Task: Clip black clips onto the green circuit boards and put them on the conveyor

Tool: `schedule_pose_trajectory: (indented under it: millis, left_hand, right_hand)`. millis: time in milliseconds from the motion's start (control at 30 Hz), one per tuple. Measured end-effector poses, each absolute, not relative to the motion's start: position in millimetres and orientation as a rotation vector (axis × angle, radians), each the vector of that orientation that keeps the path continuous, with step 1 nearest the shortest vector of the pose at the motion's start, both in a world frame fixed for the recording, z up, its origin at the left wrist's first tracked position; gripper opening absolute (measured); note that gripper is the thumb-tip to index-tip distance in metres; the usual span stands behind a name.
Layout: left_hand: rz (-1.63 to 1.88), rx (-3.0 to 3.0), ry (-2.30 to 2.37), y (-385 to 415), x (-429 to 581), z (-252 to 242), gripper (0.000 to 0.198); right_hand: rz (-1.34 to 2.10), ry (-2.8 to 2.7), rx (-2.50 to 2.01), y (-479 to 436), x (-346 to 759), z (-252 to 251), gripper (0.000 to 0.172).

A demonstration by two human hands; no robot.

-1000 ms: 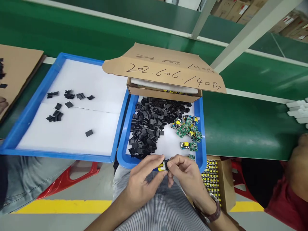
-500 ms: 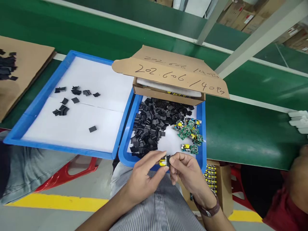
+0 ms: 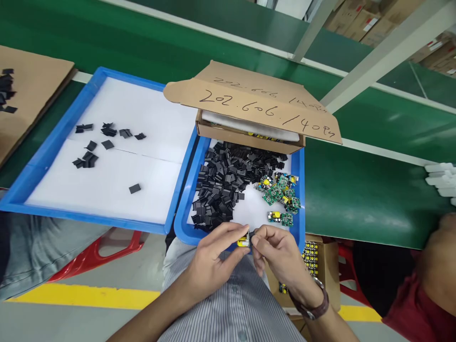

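My left hand (image 3: 213,263) and my right hand (image 3: 278,256) meet just below the near rim of the small blue tray (image 3: 302,190). Together they pinch a small circuit board with a yellow part (image 3: 243,241), fingers closed on it from both sides. Inside that tray lies a heap of black square pieces (image 3: 224,185) and, to its right, several green circuit boards (image 3: 280,194). I wear a watch on my right wrist.
A large blue tray (image 3: 53,147) with white lining and scattered black pieces sits to the left. An open cardboard box (image 3: 249,109) with handwriting stands behind the small tray on the green belt (image 3: 356,185). A box of yellow parts (image 3: 313,259) stands below right. Other people sit at both sides.
My hands stay closed on the small board with slight finger shifts. The view has drifted a little; nothing else has moved.
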State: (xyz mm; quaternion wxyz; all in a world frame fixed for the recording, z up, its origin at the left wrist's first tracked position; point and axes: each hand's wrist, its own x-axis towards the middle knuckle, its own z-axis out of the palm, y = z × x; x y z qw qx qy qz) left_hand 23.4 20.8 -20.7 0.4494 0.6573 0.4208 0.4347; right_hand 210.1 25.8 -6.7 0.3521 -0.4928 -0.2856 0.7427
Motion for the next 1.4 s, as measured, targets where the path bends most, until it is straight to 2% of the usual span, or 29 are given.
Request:
schedule_pose_trajectory:
  millis: [133, 233, 400, 533, 900, 1000, 1233, 1400]
  left_hand:
    - [1.196, 1.688, 1.097, 20, 27, -23, 0.052]
    - [1.122, 1.631, 1.102, 22, 28, -20, 0.051]
    - [1.007, 1.446, 1.017, 25, 25, -18, 0.048]
    - [1.004, 1.376, 0.977, 22, 23, -23, 0.048]
    - [1.028, 1.436, 1.019, 18, 21, -30, 0.05]
    - [1.04, 1.471, 1.017, 19, 21, -28, 0.049]
    - [1.068, 1.513, 1.086, 25, 28, -9, 0.044]
    - [1.018, 1.505, 1.097, 25, 32, -3, 0.044]
  right_hand:
    - [1.882, -0.61, -1.228, 20, 203, -14, 0.033]
    - [1.937, -0.554, -1.169, 25, 206, -13, 0.033]
    - [1.925, -0.739, -1.175, 35, 219, -5, 0.018]
    - [1.899, -0.858, -1.195, 39, 220, 2, 0.012]
    - [1.443, -0.966, -1.312, 23, 197, 1, 0.01]
    - [1.525, -0.892, -1.304, 25, 200, -2, 0.012]
    - [1.986, -0.695, -1.229, 32, 225, -5, 0.021]
    - [2.132, -0.611, -1.176, 33, 230, -4, 0.027]
